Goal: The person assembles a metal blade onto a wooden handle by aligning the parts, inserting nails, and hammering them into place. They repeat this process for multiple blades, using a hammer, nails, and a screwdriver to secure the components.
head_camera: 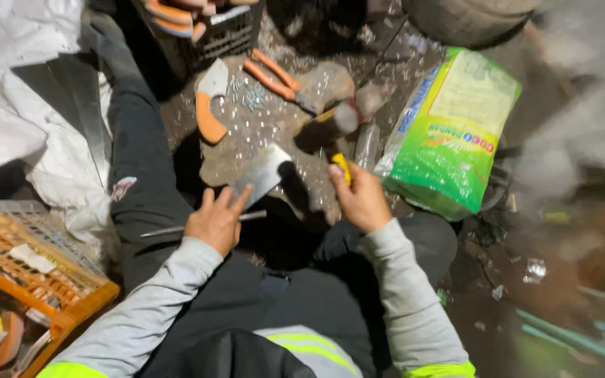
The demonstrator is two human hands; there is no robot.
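Head view, looking down over a seated worker's lap onto a stone work block (260,133) strewn with small nails. Left hand (215,222) lying nearly flat, fingers spread, pressing down on a broad grey steel cleaver blade (264,171) resting at the block's near edge; gripping nothing. Right hand (360,201) closing around a yellow-handled tool (342,168), thumb along the grip; working end blurred, kind not determinable. Thin metal rod (176,227) lying across the thigh, under the left hand.

Risks, as judged: blade sliding off the block edge under uneven pressure; spread left fingers sitting close beside the tool's path, so risking a strike or cut; loose nails unsettling the blade.

Blade appearing unhandled, dull, rectangular, tilted toward the lap. Lying farther back: a finished cleaver with orange wooden handle (208,105), orange-handled pliers (271,75), a green printed plastic bag (453,133).
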